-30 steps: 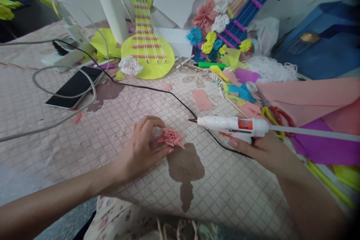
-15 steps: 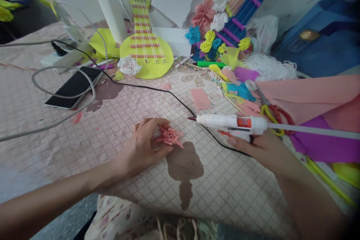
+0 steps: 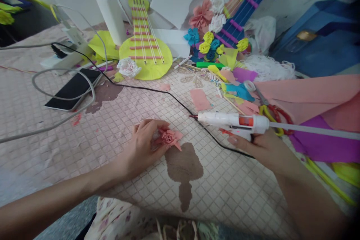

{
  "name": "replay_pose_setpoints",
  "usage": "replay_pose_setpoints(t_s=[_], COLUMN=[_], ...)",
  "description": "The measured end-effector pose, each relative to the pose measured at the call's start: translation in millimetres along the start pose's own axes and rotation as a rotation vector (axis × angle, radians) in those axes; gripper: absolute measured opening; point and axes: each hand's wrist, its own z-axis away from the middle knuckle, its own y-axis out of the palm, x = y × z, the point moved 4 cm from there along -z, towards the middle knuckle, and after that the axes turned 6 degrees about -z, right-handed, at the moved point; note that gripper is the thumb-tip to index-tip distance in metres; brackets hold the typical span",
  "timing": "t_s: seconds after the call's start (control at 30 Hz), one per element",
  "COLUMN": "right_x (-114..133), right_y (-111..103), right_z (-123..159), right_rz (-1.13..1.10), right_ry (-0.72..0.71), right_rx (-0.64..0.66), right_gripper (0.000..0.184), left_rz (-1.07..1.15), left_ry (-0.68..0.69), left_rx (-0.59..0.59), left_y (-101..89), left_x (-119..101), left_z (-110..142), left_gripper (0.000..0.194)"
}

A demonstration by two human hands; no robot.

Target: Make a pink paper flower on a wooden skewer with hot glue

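Between the thumb and fingers of my left hand (image 3: 144,143) is a pink paper flower (image 3: 169,138), its petals pointing right. My right hand (image 3: 261,148) grips the handle of a white hot glue gun (image 3: 229,120), whose nozzle points left, apart from the flower. A long glue stick (image 3: 312,130) juts out of the gun's back end. The gun's black cord (image 3: 180,103) runs across the table past the nozzle. A small pink paper piece (image 3: 200,99) lies beyond the nozzle.
A yellow paper guitar (image 3: 146,68) leans at the back beside a white paper flower (image 3: 128,67). Scissors (image 3: 274,114) and pink paper sheets (image 3: 312,95) lie to the right. A black phone (image 3: 73,89) sits at left under a grey cable. A blue bag (image 3: 317,45) stands at the back right.
The pink flower has turned slightly in my left hand's fingers. My right hand and the glue gun have shifted very slightly to the right.
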Motion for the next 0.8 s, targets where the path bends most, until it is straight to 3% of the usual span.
replay_pose_setpoints(t_s=[0.23, 0.43, 0.67, 0.8], right_x=[-18.3, -36.0, -51.4, -60.4], right_y=[-14.2, -10.1, -4.4, 2.5], right_z=[-11.7, -48.0, -123.2, -146.1], right_rz=[0.062, 0.144, 0.2, 0.21], right_ry=[0.084, 0.026, -0.064, -0.075], right_rx=[-0.372, -0.302, -0.417, -0.372], right_gripper=[0.03, 0.028, 0.031, 0.026], left_rz=[-0.014, -0.02, -0.024, -0.01], left_ry=[0.011, 0.024, 0.035, 0.024], left_rx=[-0.007, -0.057, -0.089, -0.103], left_y=[2.3, 4.9, 4.2, 3.7], left_x=[2.5, 3.5, 2.3, 1.2], left_z=[2.1, 3.6, 3.5, 4.2], left_gripper=[0.032, 0.027, 0.03, 0.031])
